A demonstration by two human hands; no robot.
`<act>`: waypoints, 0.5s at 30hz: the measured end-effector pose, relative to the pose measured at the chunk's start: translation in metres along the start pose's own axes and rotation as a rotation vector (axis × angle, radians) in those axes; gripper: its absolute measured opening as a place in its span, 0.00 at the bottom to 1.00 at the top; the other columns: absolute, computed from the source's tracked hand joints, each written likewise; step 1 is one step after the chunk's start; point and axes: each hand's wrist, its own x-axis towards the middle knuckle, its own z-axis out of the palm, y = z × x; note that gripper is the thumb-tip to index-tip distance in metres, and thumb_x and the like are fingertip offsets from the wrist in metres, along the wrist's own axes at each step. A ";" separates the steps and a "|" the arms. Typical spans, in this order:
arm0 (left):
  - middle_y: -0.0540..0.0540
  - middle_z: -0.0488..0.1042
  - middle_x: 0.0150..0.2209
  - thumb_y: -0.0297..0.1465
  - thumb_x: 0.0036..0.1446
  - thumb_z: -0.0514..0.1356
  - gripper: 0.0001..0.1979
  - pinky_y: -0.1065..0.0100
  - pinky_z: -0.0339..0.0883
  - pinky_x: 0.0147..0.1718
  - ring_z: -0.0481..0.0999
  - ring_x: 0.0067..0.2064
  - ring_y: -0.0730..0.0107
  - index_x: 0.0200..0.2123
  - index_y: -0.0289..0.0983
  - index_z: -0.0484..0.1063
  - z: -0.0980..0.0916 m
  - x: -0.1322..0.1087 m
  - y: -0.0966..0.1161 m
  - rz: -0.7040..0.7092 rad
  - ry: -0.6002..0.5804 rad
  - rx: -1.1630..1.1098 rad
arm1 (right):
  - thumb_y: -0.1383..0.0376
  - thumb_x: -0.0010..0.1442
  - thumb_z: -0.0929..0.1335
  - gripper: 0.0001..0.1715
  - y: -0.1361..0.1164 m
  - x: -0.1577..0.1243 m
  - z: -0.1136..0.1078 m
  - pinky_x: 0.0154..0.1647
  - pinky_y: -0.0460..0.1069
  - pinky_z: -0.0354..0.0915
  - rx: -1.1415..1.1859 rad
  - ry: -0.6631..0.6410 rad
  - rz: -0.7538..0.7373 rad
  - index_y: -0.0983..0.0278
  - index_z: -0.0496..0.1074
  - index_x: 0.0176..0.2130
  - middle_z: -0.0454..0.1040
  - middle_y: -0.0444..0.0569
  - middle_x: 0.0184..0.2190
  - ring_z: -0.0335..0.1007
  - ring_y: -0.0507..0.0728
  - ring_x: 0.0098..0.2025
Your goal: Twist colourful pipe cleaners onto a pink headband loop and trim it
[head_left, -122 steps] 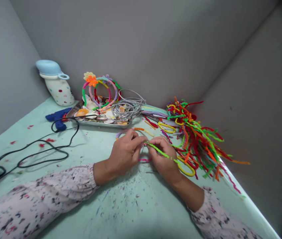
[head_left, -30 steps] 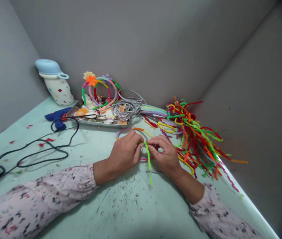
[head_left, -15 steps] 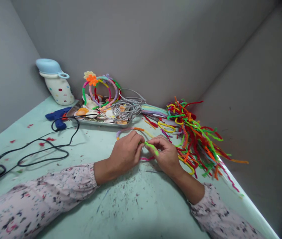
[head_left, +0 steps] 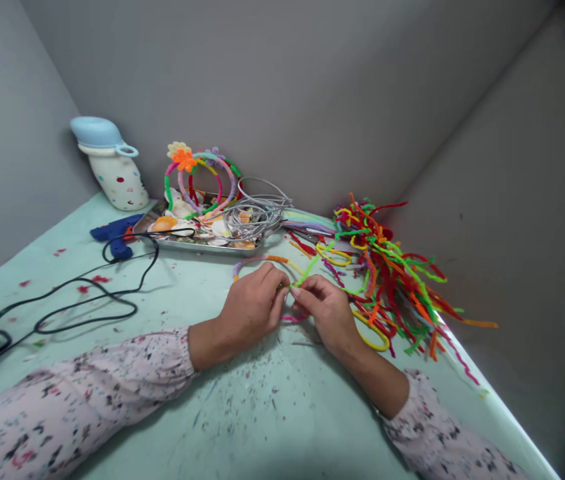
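A bright green pipe cleaner (head_left: pixel 312 265) is pinched between both hands, its free end pointing up and away to the right. My left hand (head_left: pixel 255 303) is closed on it near the middle of the table. Close beside it, fingertips almost touching, my right hand (head_left: pixel 330 313) pinches the same pipe cleaner. Behind and under my hands lies a multicoloured pipe-cleaner ring (head_left: pixel 277 259), orange, yellow, purple and pink where it shows; my hands hide part of it, and I cannot tell whether the green piece is joined to it.
At the back, a metal tray (head_left: pixel 202 248) holds flower-trimmed rings (head_left: pixel 182 160) and coiled silver wire (head_left: pixel 257 213). Left stand a bottle (head_left: pixel 117 177) and a blue glue gun (head_left: pixel 117 233) with a looping black cord (head_left: pixel 87 323). Loose pipe cleaners (head_left: pixel 387 267) and yellow-handled scissors (head_left: pixel 370 337) lie right.
The green pipe cleaner's free end has swung from lying over my right fingers to pointing up and away. My right hand has turned slightly; my left hand has stayed in place.
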 end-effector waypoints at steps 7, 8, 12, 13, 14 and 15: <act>0.46 0.70 0.36 0.26 0.59 0.53 0.05 0.66 0.63 0.35 0.71 0.37 0.65 0.38 0.37 0.67 0.001 0.000 -0.001 -0.005 -0.011 0.001 | 0.58 0.59 0.67 0.09 0.006 -0.001 0.000 0.31 0.46 0.62 -0.239 0.014 -0.230 0.62 0.68 0.33 0.68 0.44 0.29 0.64 0.52 0.30; 0.46 0.70 0.36 0.26 0.59 0.53 0.05 0.66 0.63 0.35 0.71 0.37 0.66 0.38 0.36 0.67 0.001 0.000 -0.001 -0.004 -0.015 0.002 | 0.58 0.60 0.67 0.10 0.006 -0.001 0.000 0.31 0.47 0.61 -0.277 0.026 -0.245 0.62 0.68 0.32 0.67 0.44 0.29 0.63 0.52 0.29; 0.46 0.69 0.35 0.26 0.60 0.52 0.05 0.66 0.63 0.35 0.70 0.36 0.66 0.38 0.36 0.67 0.002 -0.001 0.000 0.007 -0.020 0.013 | 0.57 0.61 0.66 0.14 0.005 -0.003 -0.001 0.29 0.47 0.58 -0.357 0.067 -0.258 0.62 0.64 0.27 0.62 0.42 0.24 0.58 0.52 0.27; 0.46 0.69 0.35 0.26 0.60 0.52 0.05 0.66 0.63 0.35 0.70 0.36 0.66 0.38 0.36 0.67 0.002 -0.001 0.000 0.011 -0.019 0.018 | 0.57 0.61 0.66 0.15 0.004 -0.003 -0.001 0.29 0.47 0.57 -0.349 0.068 -0.243 0.62 0.64 0.26 0.62 0.42 0.23 0.58 0.52 0.27; 0.46 0.69 0.35 0.27 0.60 0.52 0.05 0.66 0.63 0.35 0.70 0.36 0.66 0.38 0.36 0.67 0.002 -0.002 0.000 0.015 -0.018 0.024 | 0.57 0.61 0.66 0.15 0.004 -0.003 -0.001 0.28 0.47 0.57 -0.336 0.065 -0.222 0.61 0.64 0.26 0.62 0.41 0.23 0.58 0.52 0.26; 0.46 0.69 0.34 0.27 0.61 0.52 0.05 0.66 0.62 0.34 0.70 0.36 0.66 0.38 0.36 0.67 0.002 -0.002 0.000 0.019 -0.019 0.030 | 0.57 0.61 0.65 0.15 0.003 -0.003 -0.001 0.28 0.47 0.57 -0.318 0.058 -0.196 0.61 0.64 0.26 0.62 0.41 0.22 0.58 0.52 0.26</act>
